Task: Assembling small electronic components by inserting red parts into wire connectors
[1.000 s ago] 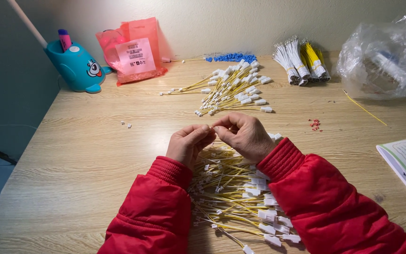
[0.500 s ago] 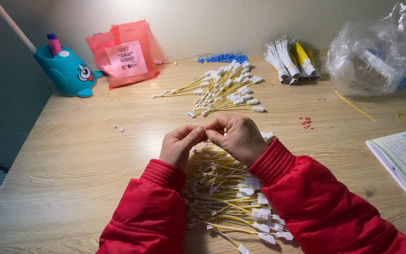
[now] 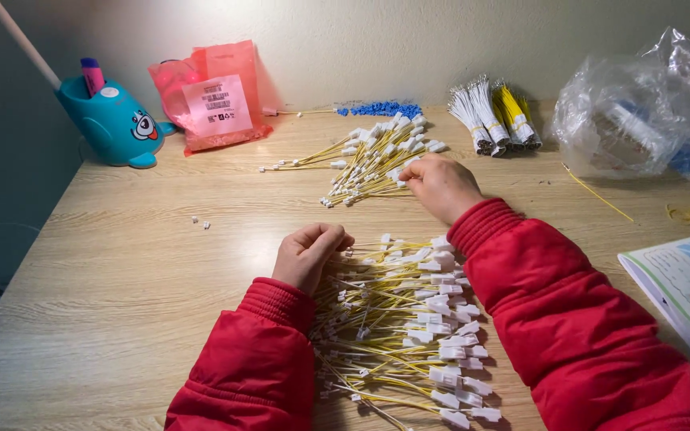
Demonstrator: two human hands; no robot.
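Head view — right hand [image 3: 439,185] is now being reached to far wire pile [image 3: 377,160], fingers curled, grip unclear; left hand [image 3: 310,254] is being kept loosely closed on near pile [image 3: 397,319].

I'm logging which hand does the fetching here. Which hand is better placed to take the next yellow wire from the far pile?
Probably the right hand: it is stretched out with its fingers at the edge of the far pile of yellow wires. The left hand is curled near the body, at the near pile.

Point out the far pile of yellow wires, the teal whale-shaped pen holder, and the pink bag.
far pile of yellow wires [image 3: 373,160], head view, middle of the fanned bundle.
teal whale-shaped pen holder [image 3: 113,124], head view, its rounded body.
pink bag [image 3: 216,100], head view, its white label.
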